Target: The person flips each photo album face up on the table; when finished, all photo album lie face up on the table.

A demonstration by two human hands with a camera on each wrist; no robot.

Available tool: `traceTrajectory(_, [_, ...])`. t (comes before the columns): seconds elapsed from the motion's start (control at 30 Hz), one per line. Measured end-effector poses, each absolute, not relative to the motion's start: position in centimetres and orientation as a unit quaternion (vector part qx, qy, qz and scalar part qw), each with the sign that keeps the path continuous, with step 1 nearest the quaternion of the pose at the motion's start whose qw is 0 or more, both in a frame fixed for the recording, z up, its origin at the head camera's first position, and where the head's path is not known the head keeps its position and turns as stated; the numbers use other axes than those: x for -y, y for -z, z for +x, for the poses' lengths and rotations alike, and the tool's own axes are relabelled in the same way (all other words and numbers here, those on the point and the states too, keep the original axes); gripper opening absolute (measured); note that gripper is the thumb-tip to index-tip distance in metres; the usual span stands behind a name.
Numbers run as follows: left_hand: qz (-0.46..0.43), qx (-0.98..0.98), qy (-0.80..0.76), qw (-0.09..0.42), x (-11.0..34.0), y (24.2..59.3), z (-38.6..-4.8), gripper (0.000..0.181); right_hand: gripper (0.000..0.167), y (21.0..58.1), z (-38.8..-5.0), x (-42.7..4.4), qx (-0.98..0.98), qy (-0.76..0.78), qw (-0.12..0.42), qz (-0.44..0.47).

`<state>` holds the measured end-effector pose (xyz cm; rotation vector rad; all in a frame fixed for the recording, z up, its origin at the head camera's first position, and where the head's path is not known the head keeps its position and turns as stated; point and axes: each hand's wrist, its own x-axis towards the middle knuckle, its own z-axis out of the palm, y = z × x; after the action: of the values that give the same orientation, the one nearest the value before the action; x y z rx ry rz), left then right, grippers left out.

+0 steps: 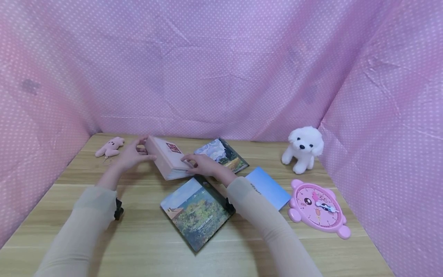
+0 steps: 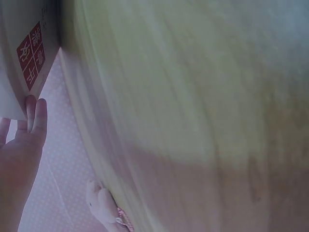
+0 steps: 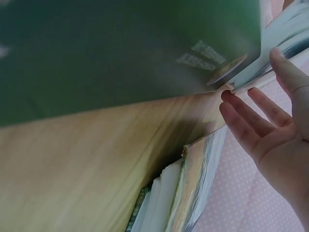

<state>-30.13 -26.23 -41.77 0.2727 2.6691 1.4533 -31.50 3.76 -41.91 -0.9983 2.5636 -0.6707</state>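
Note:
A thick pale pink photo album with a red square of characters is held tilted between both hands. My left hand holds its left end, thumb at the near side and fingers at the far corner; in the left wrist view the fingertips touch the cover's edge. My right hand grips the right end, with the thumb by the page edges and the other fingers at the cover. Close to the right forearm lies a landscape-covered photo album. A second painted album lies behind the right hand.
A blue booklet lies partly behind the right sleeve. At the right are a pink toy clock and a white plush dog. A small pink plush toy lies back left. Pink dotted cloth encloses the wooden table.

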Motion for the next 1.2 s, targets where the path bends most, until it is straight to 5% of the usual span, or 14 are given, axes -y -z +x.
traceTrajectory(0.67, [0.087, -0.89, -0.441, 0.076, 25.8, 43.4, -30.3, 0.11, 0.044, 42.3, -31.8, -4.2, -0.909, 0.182, 0.109, -0.36])
traceTrajectory(1.2, [0.096, -0.876, -0.46, 0.108, 26.6, 43.8, -30.3, 0.095, 0.041, 42.6, -31.8, -4.2, -0.911, 0.17, 0.106, -0.361])
